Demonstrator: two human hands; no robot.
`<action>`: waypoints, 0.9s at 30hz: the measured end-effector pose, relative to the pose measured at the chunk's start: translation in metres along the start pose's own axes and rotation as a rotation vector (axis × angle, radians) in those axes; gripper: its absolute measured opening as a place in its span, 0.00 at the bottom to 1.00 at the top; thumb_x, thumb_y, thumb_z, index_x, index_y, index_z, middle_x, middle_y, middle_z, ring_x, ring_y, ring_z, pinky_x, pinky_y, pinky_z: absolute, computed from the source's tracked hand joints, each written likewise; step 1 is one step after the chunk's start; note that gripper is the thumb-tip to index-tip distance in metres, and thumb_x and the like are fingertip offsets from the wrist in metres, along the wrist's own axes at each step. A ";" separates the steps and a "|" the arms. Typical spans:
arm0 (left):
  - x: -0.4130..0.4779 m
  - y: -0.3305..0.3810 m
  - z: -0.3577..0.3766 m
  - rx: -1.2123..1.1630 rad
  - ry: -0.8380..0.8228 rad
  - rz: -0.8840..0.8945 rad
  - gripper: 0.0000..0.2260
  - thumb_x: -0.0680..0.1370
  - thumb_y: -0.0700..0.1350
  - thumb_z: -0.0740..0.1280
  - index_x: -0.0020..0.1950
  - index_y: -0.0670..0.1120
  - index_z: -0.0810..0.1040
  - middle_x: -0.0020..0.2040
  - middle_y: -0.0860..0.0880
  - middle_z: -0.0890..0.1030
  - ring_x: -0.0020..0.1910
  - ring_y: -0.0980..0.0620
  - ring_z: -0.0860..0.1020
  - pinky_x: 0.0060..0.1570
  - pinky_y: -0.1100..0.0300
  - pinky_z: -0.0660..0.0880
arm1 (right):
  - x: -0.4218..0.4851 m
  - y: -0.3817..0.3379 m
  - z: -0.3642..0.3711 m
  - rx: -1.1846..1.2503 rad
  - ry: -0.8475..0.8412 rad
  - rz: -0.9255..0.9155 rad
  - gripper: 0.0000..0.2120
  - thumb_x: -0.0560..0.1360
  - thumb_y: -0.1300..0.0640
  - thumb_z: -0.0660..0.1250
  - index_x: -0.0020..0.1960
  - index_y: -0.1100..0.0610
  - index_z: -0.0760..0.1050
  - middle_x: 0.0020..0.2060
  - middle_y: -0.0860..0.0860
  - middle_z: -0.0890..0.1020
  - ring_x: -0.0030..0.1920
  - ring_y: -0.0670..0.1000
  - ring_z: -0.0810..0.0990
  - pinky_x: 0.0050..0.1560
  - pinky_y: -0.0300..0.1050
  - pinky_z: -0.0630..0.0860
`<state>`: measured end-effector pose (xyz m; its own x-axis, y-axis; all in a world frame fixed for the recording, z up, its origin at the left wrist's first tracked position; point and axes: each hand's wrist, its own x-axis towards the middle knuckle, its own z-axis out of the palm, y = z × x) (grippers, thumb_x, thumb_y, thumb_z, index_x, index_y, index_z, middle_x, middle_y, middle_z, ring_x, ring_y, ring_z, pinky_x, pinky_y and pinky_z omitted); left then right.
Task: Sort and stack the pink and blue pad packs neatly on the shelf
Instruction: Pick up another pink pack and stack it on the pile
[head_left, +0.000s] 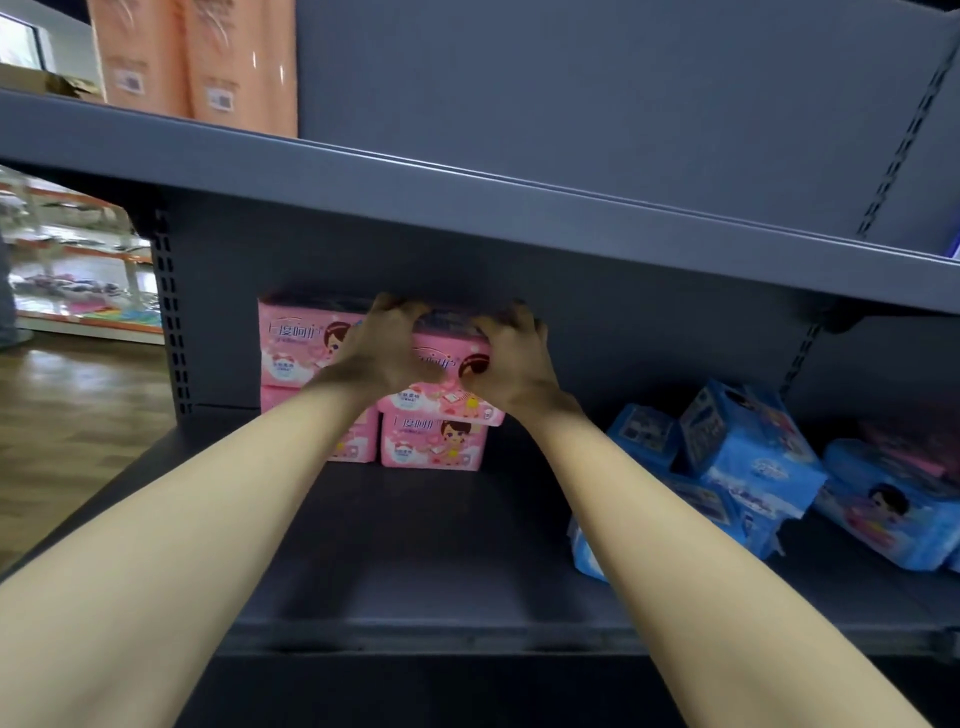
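Both hands hold one pink pad pack (448, 364) on top of a second pink pack (434, 441) at the back of the grey shelf (415, 545). My left hand (382, 340) curls over the held pack's top left corner. My right hand (511, 353) grips its right end. Left of this pair stands another pink stack (301, 345), two packs high, partly hidden by my left forearm. Several blue pad packs (753, 457) lie in a loose, tilted heap at the right of the same shelf.
The upper shelf board (519, 208) hangs low over the pink stacks. Orange packages (208, 62) stand on it at the left. A perforated upright (169, 312) bounds the shelf on the left, with wooden floor (62, 415) beyond.
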<state>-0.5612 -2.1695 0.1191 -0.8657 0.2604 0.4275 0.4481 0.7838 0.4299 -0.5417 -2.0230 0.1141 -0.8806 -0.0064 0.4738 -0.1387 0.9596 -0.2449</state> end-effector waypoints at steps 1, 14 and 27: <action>0.003 -0.002 0.002 0.005 -0.005 -0.001 0.35 0.68 0.47 0.76 0.72 0.46 0.66 0.69 0.43 0.64 0.64 0.41 0.71 0.63 0.53 0.67 | 0.003 0.000 0.001 -0.004 -0.003 0.003 0.26 0.70 0.58 0.69 0.67 0.53 0.70 0.70 0.59 0.61 0.71 0.63 0.56 0.66 0.47 0.61; 0.038 -0.030 0.037 0.048 -0.011 -0.004 0.34 0.71 0.39 0.72 0.74 0.47 0.61 0.73 0.43 0.58 0.67 0.39 0.68 0.65 0.48 0.69 | 0.028 0.013 0.027 0.038 -0.012 0.016 0.26 0.74 0.60 0.67 0.70 0.52 0.67 0.73 0.58 0.55 0.71 0.61 0.53 0.67 0.49 0.64; 0.041 -0.038 0.070 0.275 0.147 0.081 0.26 0.77 0.38 0.65 0.74 0.44 0.60 0.73 0.37 0.54 0.70 0.33 0.58 0.62 0.43 0.69 | 0.041 0.027 0.056 0.020 0.034 -0.018 0.23 0.77 0.63 0.61 0.72 0.56 0.65 0.72 0.58 0.58 0.72 0.59 0.52 0.69 0.46 0.60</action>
<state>-0.6290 -2.1490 0.0648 -0.7795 0.2596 0.5701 0.4194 0.8923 0.1671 -0.6075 -2.0132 0.0794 -0.8621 -0.0139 0.5065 -0.1640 0.9535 -0.2530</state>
